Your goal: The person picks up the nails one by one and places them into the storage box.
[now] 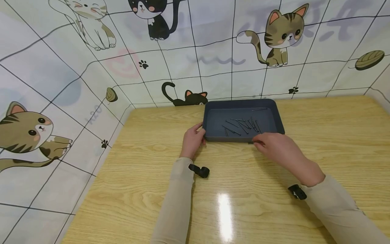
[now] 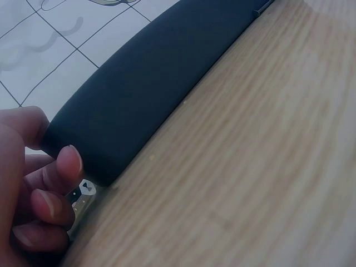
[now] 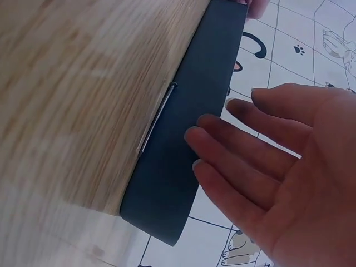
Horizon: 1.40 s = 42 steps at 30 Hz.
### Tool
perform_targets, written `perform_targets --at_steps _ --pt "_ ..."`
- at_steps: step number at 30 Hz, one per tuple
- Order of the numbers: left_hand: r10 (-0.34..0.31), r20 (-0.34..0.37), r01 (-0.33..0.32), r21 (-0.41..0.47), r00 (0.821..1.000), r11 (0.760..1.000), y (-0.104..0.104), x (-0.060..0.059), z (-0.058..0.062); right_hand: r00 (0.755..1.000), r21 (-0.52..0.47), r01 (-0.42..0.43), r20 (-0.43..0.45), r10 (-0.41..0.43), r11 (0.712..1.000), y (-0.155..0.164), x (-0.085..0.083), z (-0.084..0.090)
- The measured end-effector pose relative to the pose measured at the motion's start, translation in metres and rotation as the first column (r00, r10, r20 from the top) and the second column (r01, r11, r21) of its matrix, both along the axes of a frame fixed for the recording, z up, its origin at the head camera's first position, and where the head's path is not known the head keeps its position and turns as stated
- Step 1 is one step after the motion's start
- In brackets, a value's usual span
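A dark blue-grey tray (image 1: 240,139) stands on the table against the back wall, with several thin dark nails (image 1: 233,129) scattered on its floor. At its front left corner is my left hand (image 1: 192,140), fingers curled and gripping that corner; the left wrist view shows the fingertips (image 2: 69,162) close at the corner. My right hand (image 1: 278,149) is at the front wall toward the right, its fingers (image 3: 239,150) loosely extended with nothing between them. One nail (image 3: 157,118) lies outside the tray, along the foot of the front wall.
The light wood table (image 1: 146,176) extends in front of the tray and to both sides. Behind and to the left rise walls covered in a cat-patterned grid sheet (image 1: 213,67). Dark wrist cameras (image 1: 199,170) sit on both beige sleeves.
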<state>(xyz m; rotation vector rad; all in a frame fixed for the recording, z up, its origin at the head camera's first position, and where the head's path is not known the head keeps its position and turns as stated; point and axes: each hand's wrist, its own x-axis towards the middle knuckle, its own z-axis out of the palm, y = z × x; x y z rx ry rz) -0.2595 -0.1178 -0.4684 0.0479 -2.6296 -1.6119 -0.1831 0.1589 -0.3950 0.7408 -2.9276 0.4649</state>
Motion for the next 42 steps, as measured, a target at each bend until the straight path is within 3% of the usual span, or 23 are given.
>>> perform_targets --at_steps 17,28,42 --pt "0.003 -0.004 -0.003 -0.009 1.0 1.0 0.001 0.001 0.003 0.989 0.118 -0.014 0.145 -0.004 0.993 -0.001 0.004 -0.004" --pt "0.007 0.016 -0.007 -0.004 1.0 1.0 0.001 0.003 0.006 0.993 0.14 -0.005 0.121 -0.012 0.99 0.001 0.004 -0.009" --pt "0.011 0.028 -0.012 0.014 1.0 1.0 0.001 0.003 0.005 0.997 0.139 -0.078 0.038 0.073 0.987 -0.001 0.005 -0.01"
